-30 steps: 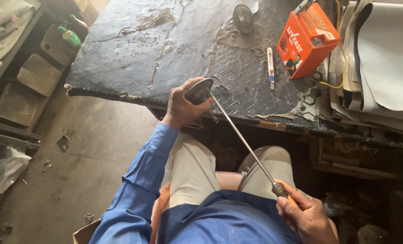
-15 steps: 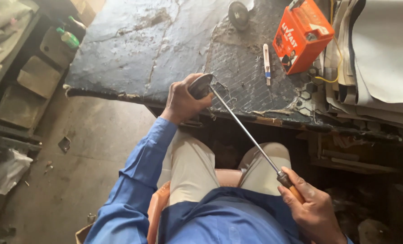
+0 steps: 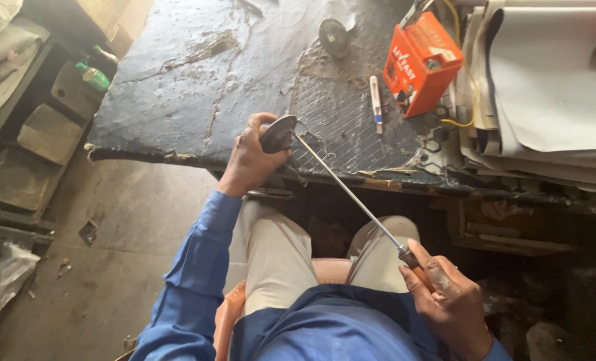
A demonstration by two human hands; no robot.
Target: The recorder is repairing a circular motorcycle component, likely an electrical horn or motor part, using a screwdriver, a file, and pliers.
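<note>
1 worn black bench [image 3: 178, 100] fills the upper middle of the head view, its top cracked and patched with grey. A stack of pale sheets [image 3: 552, 87] covers its right end, too many layers to count, overhanging the right part of the near edge. 1 orange box [image 3: 421, 63] lies tilted just left of that stack, near the far edge, with 1 yellow wire [image 3: 468, 100] curling beside it. 1 dark round disc [image 3: 333, 35] sits by the far edge, left of the box. 1 small white pen-like stick [image 3: 375, 103] lies between the disc and the near edge, close to the box but apart from it.

The person sits at the near edge in a blue sleeve [image 3: 191, 267] and pale trousers [image 3: 278, 254], on 1 orange seat [image 3: 228, 314].

1 long thin metal rod [image 3: 348, 194] runs slantwise from the near edge of the bench down toward the person's lap. Its upper end meets 1 dark rounded piece [image 3: 278, 134] that rests right at the near edge. The left hand [image 3: 251, 160] is clenched around that piece, thumb over its top. The right hand [image 3: 445, 294] is closed around the rod's lower end, where a brownish handle shows between the fingers.

Left of the bench, on the floor side, lie 3 flat grey slabs [image 3: 47, 134] and 1 green-capped bottle [image 3: 94, 77].
</note>
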